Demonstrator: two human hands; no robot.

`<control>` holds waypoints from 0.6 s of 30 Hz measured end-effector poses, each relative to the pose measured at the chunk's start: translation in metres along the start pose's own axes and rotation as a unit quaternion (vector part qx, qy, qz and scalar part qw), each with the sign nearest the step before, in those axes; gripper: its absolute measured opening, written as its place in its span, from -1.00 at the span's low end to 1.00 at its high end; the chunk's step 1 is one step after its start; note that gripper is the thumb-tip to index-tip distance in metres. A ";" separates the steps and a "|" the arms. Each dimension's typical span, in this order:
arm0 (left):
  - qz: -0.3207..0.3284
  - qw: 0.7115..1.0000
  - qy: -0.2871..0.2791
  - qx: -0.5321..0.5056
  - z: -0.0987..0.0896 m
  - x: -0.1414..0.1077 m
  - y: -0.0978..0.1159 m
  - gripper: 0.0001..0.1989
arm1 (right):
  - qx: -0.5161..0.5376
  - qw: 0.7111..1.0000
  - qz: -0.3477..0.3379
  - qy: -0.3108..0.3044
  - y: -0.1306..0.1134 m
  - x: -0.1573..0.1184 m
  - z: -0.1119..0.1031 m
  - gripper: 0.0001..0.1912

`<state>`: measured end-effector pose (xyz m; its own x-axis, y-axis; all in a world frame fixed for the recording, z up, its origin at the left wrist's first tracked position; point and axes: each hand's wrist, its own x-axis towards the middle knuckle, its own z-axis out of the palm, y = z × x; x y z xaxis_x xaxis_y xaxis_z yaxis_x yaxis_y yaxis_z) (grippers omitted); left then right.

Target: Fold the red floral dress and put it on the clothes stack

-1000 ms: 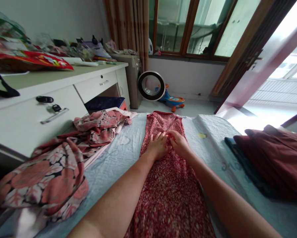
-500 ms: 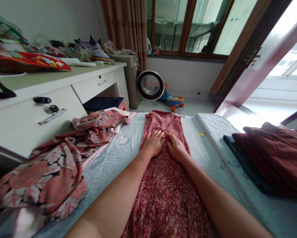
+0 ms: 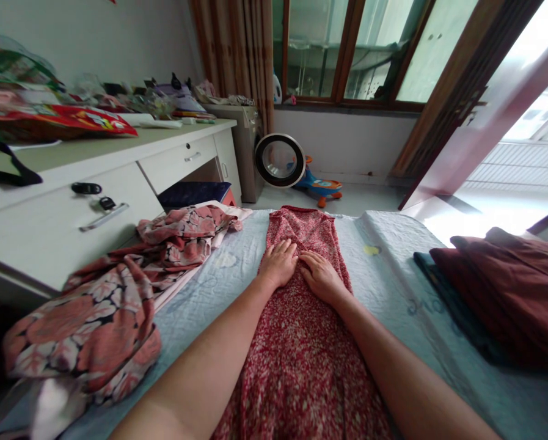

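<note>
A long red knitted-looking garment flecked with off-white point(image 3: 301, 342) is laid lengthwise on a pale blue quilted bed cover point(image 3: 223, 293), its narrower end, edged with a plain red band, placed near the far edge of the bed. Its upper part is pressed by both hands, which are set palm down and side by side, with a narrow gap between their fingertips. The fingers of the left hand point(image 3: 279, 264) are stretched out and slightly parted on the cloth; those of the right hand point(image 3: 322, 276) are extended and held closer together. Whether any fabric is pinched beneath the palms cannot be told. To the left, a crumpled pink, black and cream floral cloth point(image 3: 90, 324) is heaped, well apart from the garment. To the right, folded dark maroon clothing point(image 3: 507, 293) is stacked on a dark teal folded cloth point(image 3: 432, 278). Beyond the bed, a round glass washing-machine door with a black and silver rim point(image 3: 280, 160) is seen swung open beside a blue and orange ride-on toy point(image 3: 322, 185).
</note>
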<state>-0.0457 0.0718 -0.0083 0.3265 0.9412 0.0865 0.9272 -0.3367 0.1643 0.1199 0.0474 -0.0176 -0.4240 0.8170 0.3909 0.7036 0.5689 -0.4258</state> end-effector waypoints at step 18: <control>-0.020 1.000 -0.012 0.004 -0.005 0.057 -0.045 -0.37 | -0.011 0.999 0.027 -0.015 -0.002 0.000 0.001 -0.62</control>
<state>-0.0694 0.1404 -0.0056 0.2936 0.9543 0.0559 0.9410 -0.2988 0.1591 0.1179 0.0462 -0.0177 -0.4017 0.8492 0.3428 0.7383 0.5218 -0.4273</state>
